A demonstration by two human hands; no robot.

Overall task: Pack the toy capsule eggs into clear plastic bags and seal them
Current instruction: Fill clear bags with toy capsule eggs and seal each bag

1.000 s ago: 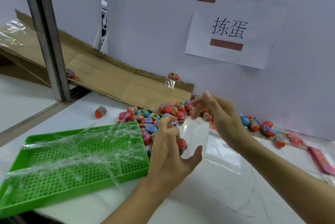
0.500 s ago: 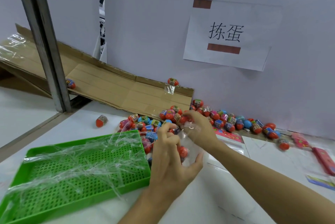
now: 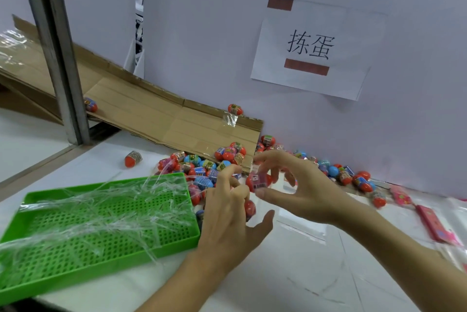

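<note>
While the left hand (image 3: 227, 213) grips a bag, the right hand (image 3: 303, 185) pinches a red egg (image 3: 259, 181).

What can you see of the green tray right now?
The green tray is a shallow rectangular plastic tray with a raised rim and a floor perforated by rows of small holes. It lies flat on the white table, at the left of the view, turned at a slant. Loose, crinkled clear plastic strips lie heaped across it, some trailing over its rim. The left hand is close beside its right end; whether they touch cannot be told. No eggs show inside it.
</note>
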